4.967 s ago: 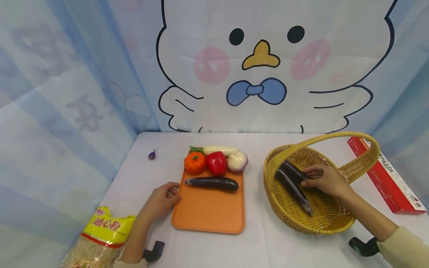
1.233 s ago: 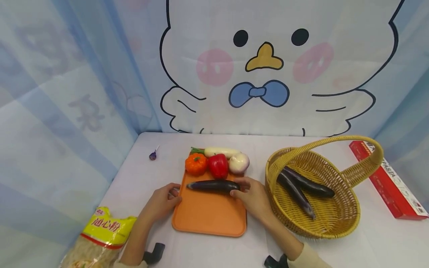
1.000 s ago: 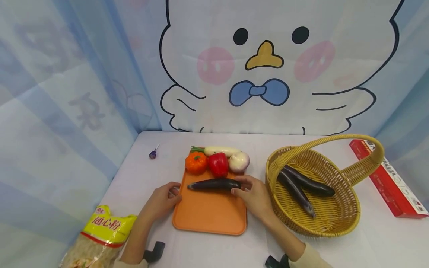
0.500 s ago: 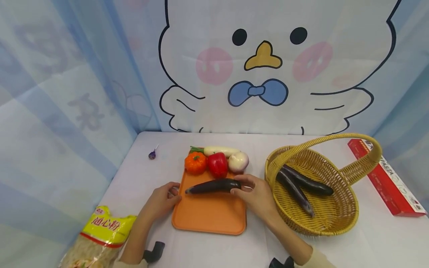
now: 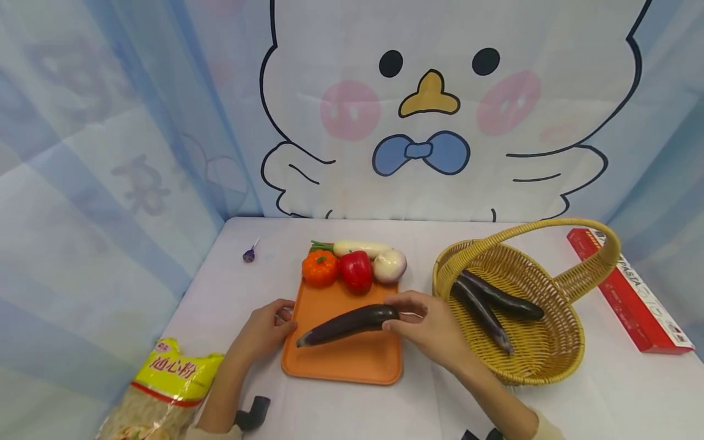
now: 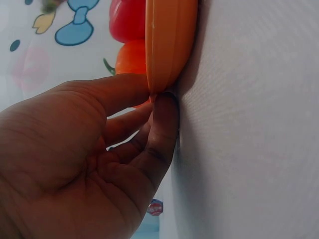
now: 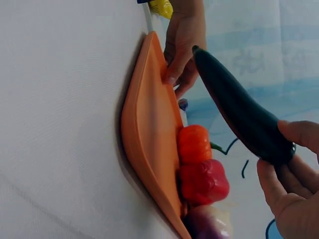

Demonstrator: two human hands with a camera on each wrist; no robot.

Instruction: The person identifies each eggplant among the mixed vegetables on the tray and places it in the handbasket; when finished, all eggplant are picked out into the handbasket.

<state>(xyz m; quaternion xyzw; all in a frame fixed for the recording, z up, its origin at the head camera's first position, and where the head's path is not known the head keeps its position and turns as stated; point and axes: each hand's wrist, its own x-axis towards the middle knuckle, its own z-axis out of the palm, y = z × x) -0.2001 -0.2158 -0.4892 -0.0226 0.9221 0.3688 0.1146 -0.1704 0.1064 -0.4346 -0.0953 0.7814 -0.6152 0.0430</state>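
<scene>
My right hand [image 5: 431,325] grips an eggplant [image 5: 343,326] by its thick end, above the orange tray [image 5: 352,363]. In the right wrist view the eggplant [image 7: 239,104] hangs clear of the tray, slanted, its narrow end pointing away from the palm. My left hand [image 5: 264,330] pinches the tray's left rim; the left wrist view has thumb and fingers meeting at that edge [image 6: 167,50]. At the tray's far end sit an orange pumpkin [image 5: 320,269], a red bell pepper [image 5: 355,272], a white-purple onion [image 5: 390,266] and a white radish [image 5: 360,248].
To the right stands a wicker basket [image 5: 541,360] with a tall handle; two eggplants [image 5: 503,302] lie in it. Beyond it is a red pasta box [image 5: 632,299]. A bag of noodles [image 5: 170,385] lies at front left, a small lollipop [image 5: 250,253] at back left.
My right hand has gone from the basket to the eggplant on the tray, then lifted it and swung it slightly towards me. The left hand stays at the tray's rim.
</scene>
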